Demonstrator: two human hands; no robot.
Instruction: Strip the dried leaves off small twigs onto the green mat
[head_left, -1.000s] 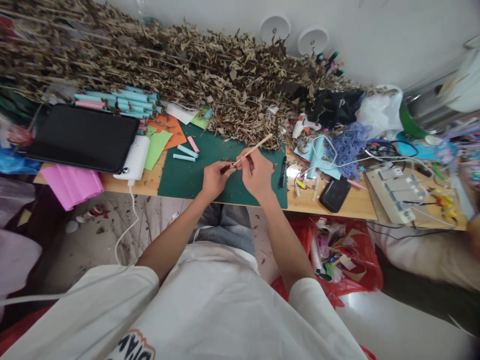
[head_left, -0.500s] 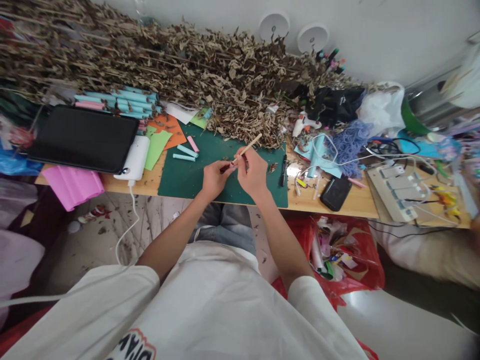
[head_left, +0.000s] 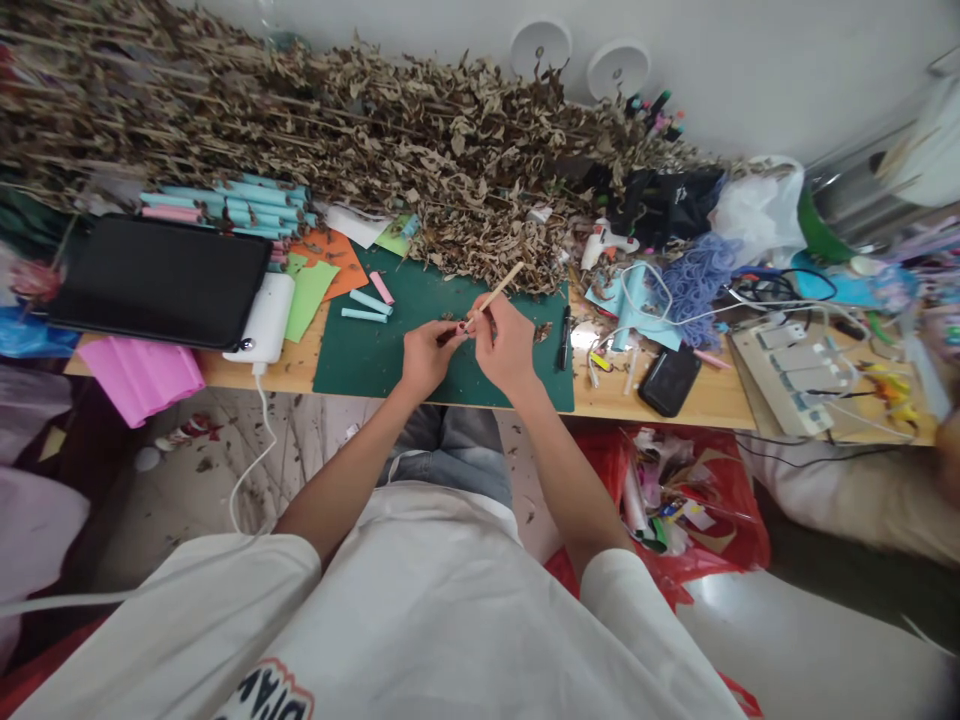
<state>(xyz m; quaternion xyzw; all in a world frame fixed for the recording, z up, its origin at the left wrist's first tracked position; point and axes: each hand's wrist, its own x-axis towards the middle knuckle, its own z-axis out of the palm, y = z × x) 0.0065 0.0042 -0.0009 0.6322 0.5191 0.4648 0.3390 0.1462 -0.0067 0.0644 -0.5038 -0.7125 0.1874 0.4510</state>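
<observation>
My right hand (head_left: 505, 345) is closed around a thin wooden stick (head_left: 505, 284), whose upper end slants up and to the right. The stick's lower end meets the fingertips of my left hand (head_left: 427, 358), which pinches something small and dark pinkish, too hidden to name. Both hands are over the green cutting mat (head_left: 360, 365). To their left on the mat lie two light blue paper rolls (head_left: 367, 308) and a short pink roll (head_left: 382, 287). A black pen (head_left: 564, 340) rests near the mat's right edge.
Dried leafy stalks (head_left: 420, 120) cover the back of the table. On the left are a black tablet (head_left: 161, 280), a white power bank (head_left: 270, 318) and a stack of blue rolls (head_left: 255, 208). On the right are a glue gun (head_left: 606, 243), a black phone-like case (head_left: 670, 380) and a power strip (head_left: 784, 375).
The camera view has shifted slightly. Both hands keep their hold, and the stick stays at nearly the same slant against the left fingertips.
</observation>
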